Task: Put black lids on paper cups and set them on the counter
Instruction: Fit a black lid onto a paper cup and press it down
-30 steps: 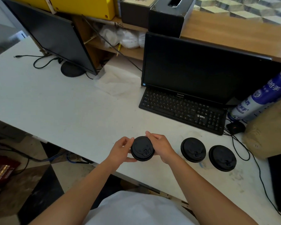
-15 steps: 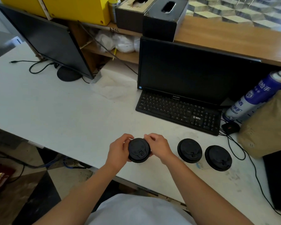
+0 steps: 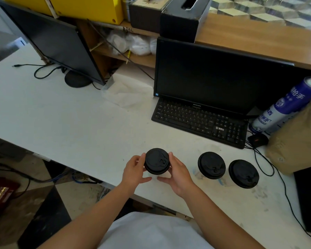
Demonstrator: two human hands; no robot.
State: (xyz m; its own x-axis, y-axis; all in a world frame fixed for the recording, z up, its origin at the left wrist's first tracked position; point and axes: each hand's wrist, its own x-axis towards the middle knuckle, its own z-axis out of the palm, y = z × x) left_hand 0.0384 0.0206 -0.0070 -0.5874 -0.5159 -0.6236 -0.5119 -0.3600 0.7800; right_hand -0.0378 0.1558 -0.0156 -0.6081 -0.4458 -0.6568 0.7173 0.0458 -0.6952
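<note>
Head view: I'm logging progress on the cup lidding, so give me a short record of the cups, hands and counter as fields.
cup in hand: paper cup with round black plastic lid, lid on
left hand: on the cup's left side
right hand: on the cup's right side
finished cups: two lidded paper cups standing to the right, apart from each other
surface: white counter
behind cups: black keyboard

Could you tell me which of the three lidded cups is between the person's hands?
The leftmost lidded cup, between the left hand and right hand; the other two cups stand untouched.
</note>
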